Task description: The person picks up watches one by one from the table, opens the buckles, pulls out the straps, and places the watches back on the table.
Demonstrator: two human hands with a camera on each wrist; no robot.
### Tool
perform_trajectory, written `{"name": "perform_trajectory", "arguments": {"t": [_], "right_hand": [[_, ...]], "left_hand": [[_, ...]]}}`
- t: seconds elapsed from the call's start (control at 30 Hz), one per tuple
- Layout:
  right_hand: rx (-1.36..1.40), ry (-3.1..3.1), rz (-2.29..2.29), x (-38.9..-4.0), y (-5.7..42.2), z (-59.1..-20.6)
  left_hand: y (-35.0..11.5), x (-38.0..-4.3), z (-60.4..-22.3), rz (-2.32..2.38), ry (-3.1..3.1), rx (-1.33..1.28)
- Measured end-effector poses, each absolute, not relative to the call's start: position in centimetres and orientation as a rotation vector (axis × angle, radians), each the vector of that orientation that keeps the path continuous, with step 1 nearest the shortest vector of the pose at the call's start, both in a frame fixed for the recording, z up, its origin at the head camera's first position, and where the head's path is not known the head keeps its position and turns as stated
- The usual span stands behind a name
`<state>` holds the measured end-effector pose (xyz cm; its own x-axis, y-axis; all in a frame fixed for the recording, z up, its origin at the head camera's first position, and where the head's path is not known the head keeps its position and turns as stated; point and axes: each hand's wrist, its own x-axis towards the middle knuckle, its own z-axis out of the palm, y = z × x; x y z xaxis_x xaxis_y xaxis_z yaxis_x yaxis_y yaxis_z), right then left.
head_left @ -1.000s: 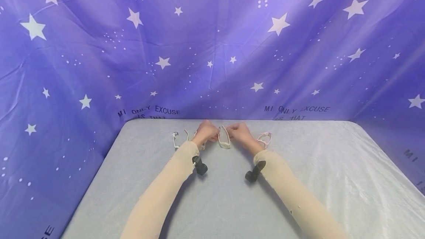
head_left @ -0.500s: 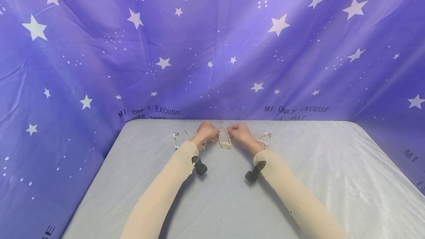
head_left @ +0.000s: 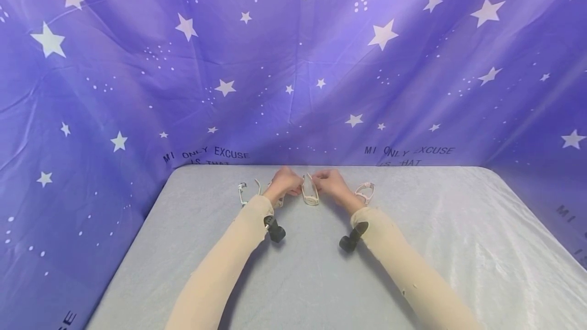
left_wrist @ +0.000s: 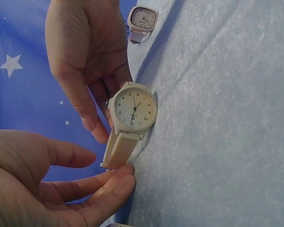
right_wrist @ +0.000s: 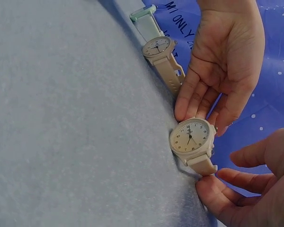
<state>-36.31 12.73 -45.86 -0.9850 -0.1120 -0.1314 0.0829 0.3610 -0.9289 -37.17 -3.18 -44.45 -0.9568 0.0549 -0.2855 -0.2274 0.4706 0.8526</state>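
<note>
Between the two hands a cream wristwatch [head_left: 311,200] stands on its case edge, strap looped away behind the dial [left_wrist: 135,109]. My left hand [head_left: 285,182] is on its left side; in the left wrist view its fingers [left_wrist: 118,187] touch the strap end, with the thumb held apart. On the other side is my right hand [head_left: 331,183], fingertips [right_wrist: 209,187] at the strap and thumb away from them. Beyond my left hand lies another beige-strapped watch [right_wrist: 158,47], partly hidden by that hand in the head view.
A watch with a whitish-green strap [head_left: 241,195] is at the left of the row. To the right, by my right wrist, sits a pale pink watch [head_left: 365,192] with a squarish dial. A grey cloth covers the table [head_left: 312,279]; a purple star-printed curtain [head_left: 293,55] hangs behind.
The cream watch has shifted very slightly to the right. Both hands stay nearly where they were, and the other watches have not moved.
</note>
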Motion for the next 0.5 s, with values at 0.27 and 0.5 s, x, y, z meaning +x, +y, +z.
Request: {"name": "perform_trajectory", "arguments": {"t": [0.27, 0.5], "right_hand": [[-0.052, 2.479, -1.632, -35.6, 13.0, -45.1], [-0.325, 2.779, -1.468, -34.0, 14.1, -44.3]], "left_hand": [[-3.3, -35.6, -43.7, 1.326, 2.621, -0.032], [-3.1, -34.9, -43.0, 1.22, 2.725, 0.276]]}}
